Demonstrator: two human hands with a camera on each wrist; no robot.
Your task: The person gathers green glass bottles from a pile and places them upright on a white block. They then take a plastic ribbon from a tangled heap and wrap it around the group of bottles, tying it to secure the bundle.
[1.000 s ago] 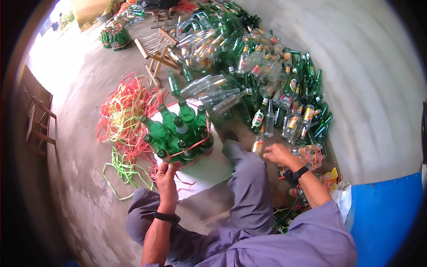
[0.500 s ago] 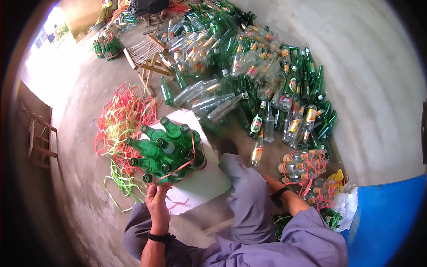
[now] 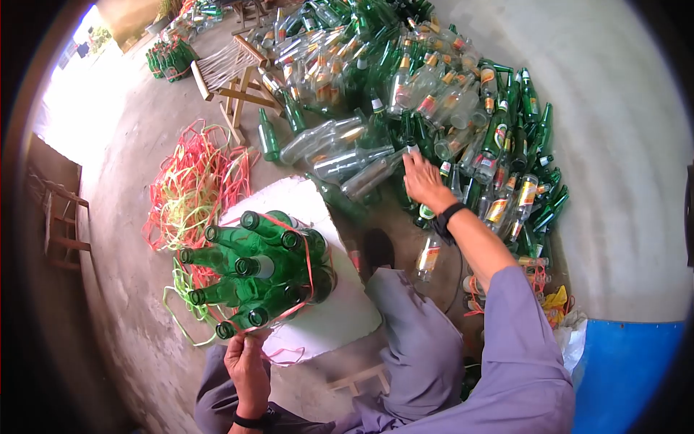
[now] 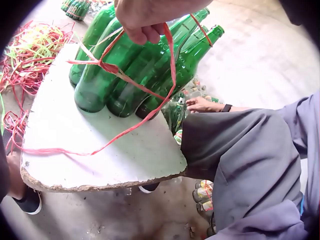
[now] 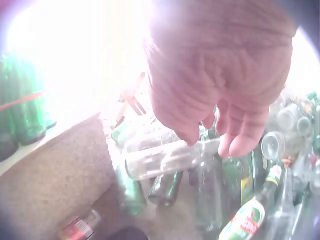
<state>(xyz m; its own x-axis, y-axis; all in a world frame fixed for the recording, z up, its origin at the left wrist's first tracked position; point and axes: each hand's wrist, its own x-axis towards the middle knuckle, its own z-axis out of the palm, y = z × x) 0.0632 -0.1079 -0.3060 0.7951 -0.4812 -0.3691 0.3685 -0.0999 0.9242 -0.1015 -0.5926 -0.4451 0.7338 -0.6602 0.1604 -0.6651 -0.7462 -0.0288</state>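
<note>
A bundle of green glass bottles [image 3: 238, 267] stands tilted on a white board [image 3: 347, 318], with a pink plastic strap [image 4: 132, 132] looped around it. My left hand [image 3: 249, 369] pinches the strap at the bundle's near side, beside the bottle mouths. In the left wrist view that hand [image 4: 150, 15] covers part of the bottle necks, and a loose strap end trails over the board. Out over the bottle pile, my right hand [image 3: 428, 184] reaches with fingers extended. The right wrist view has its fingertips [image 5: 235, 145] close over the neck of a clear bottle [image 5: 160, 159] lying on its side.
A large heap of green and clear bottles [image 3: 434, 87] spreads along the wall. Tangled red and green straps [image 3: 191, 195] lie left of the board. A folding stool [image 3: 235, 79] stands behind, and a blue panel [image 3: 629, 376] is at the right.
My right hand dropped beside the knee, then swung forward over the bottle pile. My left hand keeps its pinch on the strap as the bundle tilts leftward and appears nearer.
</note>
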